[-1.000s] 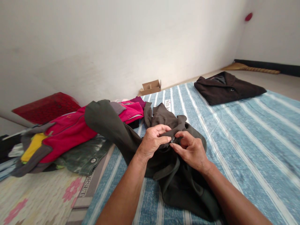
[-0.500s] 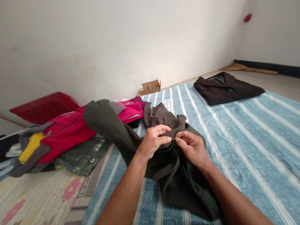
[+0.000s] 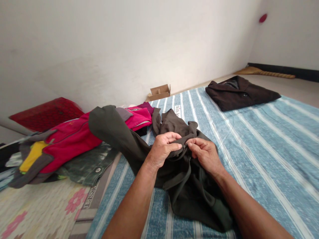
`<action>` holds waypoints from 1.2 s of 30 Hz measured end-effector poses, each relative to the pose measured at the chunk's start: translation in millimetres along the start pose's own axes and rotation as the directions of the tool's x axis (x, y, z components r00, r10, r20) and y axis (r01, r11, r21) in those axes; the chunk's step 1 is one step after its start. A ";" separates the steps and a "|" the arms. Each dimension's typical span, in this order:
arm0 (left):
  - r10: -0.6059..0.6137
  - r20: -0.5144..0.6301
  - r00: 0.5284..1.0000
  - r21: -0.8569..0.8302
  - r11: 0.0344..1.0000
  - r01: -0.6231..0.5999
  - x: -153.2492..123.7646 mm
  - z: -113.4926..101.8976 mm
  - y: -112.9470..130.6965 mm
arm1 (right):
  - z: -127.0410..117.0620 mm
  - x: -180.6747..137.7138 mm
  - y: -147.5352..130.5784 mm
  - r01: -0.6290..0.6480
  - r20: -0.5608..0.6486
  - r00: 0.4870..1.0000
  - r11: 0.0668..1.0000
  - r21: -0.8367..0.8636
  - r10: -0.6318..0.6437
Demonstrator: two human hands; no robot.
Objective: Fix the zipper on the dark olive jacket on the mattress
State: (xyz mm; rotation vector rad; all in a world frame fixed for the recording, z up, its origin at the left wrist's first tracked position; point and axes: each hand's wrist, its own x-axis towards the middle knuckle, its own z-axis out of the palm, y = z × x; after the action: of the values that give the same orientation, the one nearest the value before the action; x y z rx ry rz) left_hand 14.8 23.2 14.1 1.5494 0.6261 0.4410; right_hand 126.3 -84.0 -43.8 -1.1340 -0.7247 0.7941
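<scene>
A crumpled dark olive garment (image 3: 179, 196) lies across the blue striped sheet, one long sleeve or leg stretching left over the other clothes. My left hand (image 3: 163, 149) pinches a folded edge of it between thumb and fingers. Close beside, my right hand (image 3: 204, 152) has its thumb and fingertips pressed together on the same edge. Between the fingertips shows a small shiny fastener (image 3: 185, 145), perhaps part of a zip; its exact kind is too small to tell. The hands are a short gap apart, and the fingers cover part of the cloth.
A folded dark brown jacket (image 3: 241, 94) lies at the back right of the striped sheet (image 3: 224, 139). To the left are a pink and grey jacket (image 3: 72, 139), dark green denim (image 3: 87, 166) and a red item (image 3: 47, 113). An open cardboard box (image 3: 159, 93) stands by the wall.
My right fingertips have shifted slightly up and right along the edge, baring more of the fastener and the cloth below it. My left hand stays nearly still.
</scene>
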 end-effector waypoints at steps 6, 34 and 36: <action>0.016 -0.020 1.000 0.010 1.000 -0.016 0.7 0.2 -1.8 | 1.2 0.9 2.0 -0.003 -0.023 1.000 1.000 0.010 0.003; -0.025 -0.021 0.999 -0.061 0.998 0.024 2.1 2.5 -1.8 | -1.4 3.0 4.1 -0.024 -0.009 1.000 0.998 0.054 0.025; -0.025 -0.024 0.999 -0.066 0.998 0.023 2.1 2.8 -1.6 | -1.1 3.0 4.1 -0.026 -0.013 1.000 0.998 0.064 0.027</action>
State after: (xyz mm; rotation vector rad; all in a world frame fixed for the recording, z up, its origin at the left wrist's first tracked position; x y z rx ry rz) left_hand 17.9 22.4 12.0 1.4745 0.6428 0.4587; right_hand 128.1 -81.1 -47.8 -1.0924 -0.6693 0.8258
